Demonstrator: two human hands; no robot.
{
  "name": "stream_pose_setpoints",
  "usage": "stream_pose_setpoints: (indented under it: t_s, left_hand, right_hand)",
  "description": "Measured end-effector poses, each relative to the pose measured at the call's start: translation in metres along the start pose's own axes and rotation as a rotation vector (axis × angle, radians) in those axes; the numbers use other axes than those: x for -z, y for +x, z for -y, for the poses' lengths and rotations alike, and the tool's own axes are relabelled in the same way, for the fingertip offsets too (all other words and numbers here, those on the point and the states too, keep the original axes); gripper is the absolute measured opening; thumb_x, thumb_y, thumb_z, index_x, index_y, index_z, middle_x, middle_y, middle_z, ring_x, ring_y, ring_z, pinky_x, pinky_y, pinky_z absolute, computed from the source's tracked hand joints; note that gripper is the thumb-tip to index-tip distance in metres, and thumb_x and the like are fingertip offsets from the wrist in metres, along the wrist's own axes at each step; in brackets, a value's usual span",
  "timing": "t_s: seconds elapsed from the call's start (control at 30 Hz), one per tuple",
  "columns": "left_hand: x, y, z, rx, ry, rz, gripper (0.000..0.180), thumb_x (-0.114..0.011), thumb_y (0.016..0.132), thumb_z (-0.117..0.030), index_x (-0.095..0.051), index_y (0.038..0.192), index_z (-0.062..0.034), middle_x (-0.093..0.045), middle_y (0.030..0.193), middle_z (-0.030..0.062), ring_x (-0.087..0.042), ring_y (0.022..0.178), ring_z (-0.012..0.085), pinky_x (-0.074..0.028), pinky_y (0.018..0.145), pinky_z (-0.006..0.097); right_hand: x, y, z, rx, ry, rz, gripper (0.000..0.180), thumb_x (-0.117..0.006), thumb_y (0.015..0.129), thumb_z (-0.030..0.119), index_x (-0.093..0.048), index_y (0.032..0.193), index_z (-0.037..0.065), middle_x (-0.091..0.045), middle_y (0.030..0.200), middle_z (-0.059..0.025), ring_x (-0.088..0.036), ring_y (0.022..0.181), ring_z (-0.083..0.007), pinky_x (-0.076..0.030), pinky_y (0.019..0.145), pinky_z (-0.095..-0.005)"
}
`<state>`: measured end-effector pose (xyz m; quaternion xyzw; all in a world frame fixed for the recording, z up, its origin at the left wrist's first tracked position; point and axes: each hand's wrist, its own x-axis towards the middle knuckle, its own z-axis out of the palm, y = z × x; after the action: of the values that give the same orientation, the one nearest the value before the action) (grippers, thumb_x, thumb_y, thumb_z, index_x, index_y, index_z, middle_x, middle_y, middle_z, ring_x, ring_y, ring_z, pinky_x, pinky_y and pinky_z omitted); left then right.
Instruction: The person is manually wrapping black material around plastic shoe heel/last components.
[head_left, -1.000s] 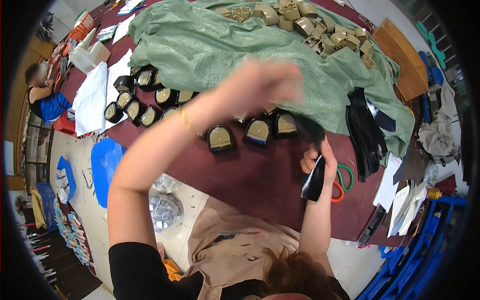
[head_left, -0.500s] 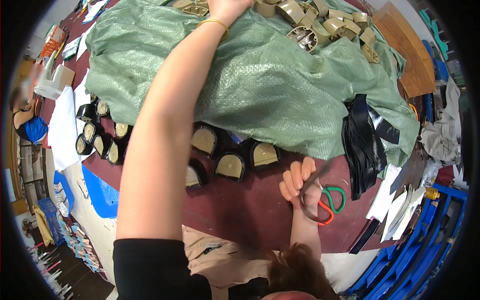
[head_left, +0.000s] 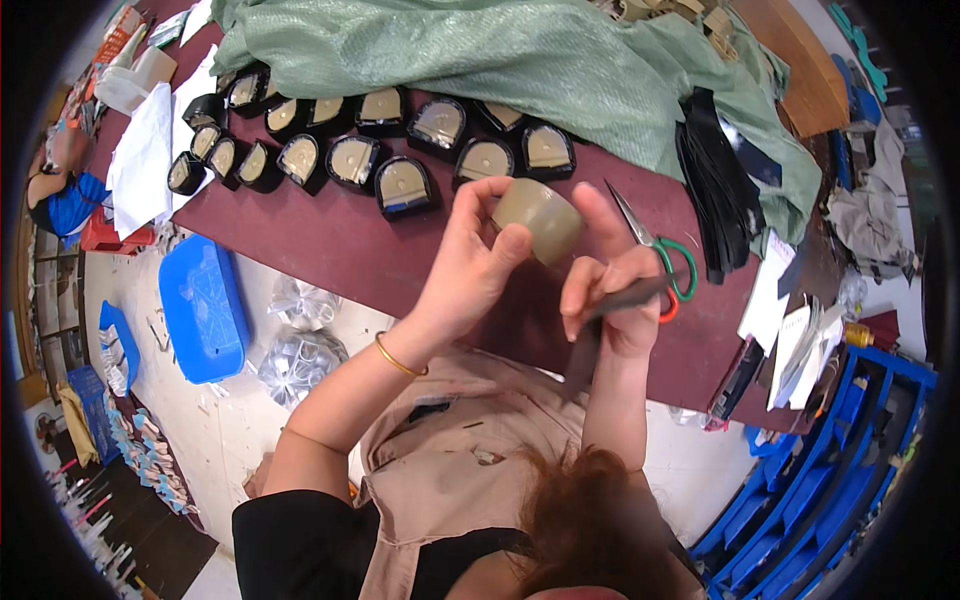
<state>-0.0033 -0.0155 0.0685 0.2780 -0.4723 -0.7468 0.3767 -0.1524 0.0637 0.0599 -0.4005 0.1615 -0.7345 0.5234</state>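
My left hand (head_left: 470,265) holds a tan, curved heel-shaped piece (head_left: 540,217) over the dark red table (head_left: 320,240). The index finger of my right hand (head_left: 608,290) touches that piece on its right side, while the other fingers pinch a dark strip (head_left: 612,305) that hangs down toward me. Scissors (head_left: 655,250) with green and red handles lie on the table just right of my right hand. A row of black-rimmed tan heel pieces (head_left: 355,158) lies on the table beyond my hands.
A green woven sack (head_left: 520,65) covers the far table. A bundle of black strips (head_left: 715,195) lies at the right, paper sheets (head_left: 790,330) beyond it. White sheets (head_left: 145,160) lie at the left. A blue tray (head_left: 205,310) sits on the floor. Another person (head_left: 60,190) is at far left.
My left arm came back from the far pile on the sack with a tan piece. My right hand left the scissors on the table and rose to meet it, holding the dark strip.
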Motion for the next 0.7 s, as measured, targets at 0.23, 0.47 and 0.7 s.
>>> stream_pose_setpoints:
  t_s: [0.23, 0.47, 0.7]
  left_hand:
    - [-0.019, -0.025, 0.011, 0.185, -0.176, 0.09, 0.048, -0.05, 0.096, -0.042, -0.047, 0.128, -0.0061, -0.057, 0.115, 0.0044, -0.056, 0.106, 0.0158, -0.046, 0.092, 0.032]
    - [-0.017, -0.046, 0.012, 0.612, -0.799, 0.129, 0.061, -0.036, 0.097, -0.054, -0.045, 0.131, -0.0038, -0.054, 0.126, 0.0146, -0.056, 0.112, 0.0287, -0.049, 0.093, 0.043]
    - [-0.003, -0.05, 0.009, 0.138, 0.04, 0.059, 0.056, -0.031, 0.1, -0.05, -0.035, 0.143, -0.0136, -0.048, 0.125, 0.0098, -0.051, 0.108, 0.0186, -0.042, 0.093, 0.031]
  right_hand:
    - [-0.025, -0.052, 0.022, -0.065, 0.249, -0.289, 0.015, -0.059, 0.088, 0.011, -0.048, 0.09, 0.002, -0.031, 0.145, -0.0257, -0.063, 0.062, -0.0168, -0.044, 0.033, -0.0225]
    - [-0.026, -0.075, 0.047, -0.298, -0.247, -0.326, 0.026, -0.065, 0.083, 0.007, -0.058, 0.105, -0.005, -0.029, 0.144, -0.0324, -0.066, 0.093, -0.0309, -0.058, 0.075, -0.0377]
    - [-0.052, -0.083, 0.059, -0.422, -0.536, -0.584, 0.02, -0.064, 0.084, -0.003, -0.06, 0.104, -0.004, -0.06, 0.116, -0.0169, -0.061, 0.09, -0.0135, -0.049, 0.084, -0.0272]
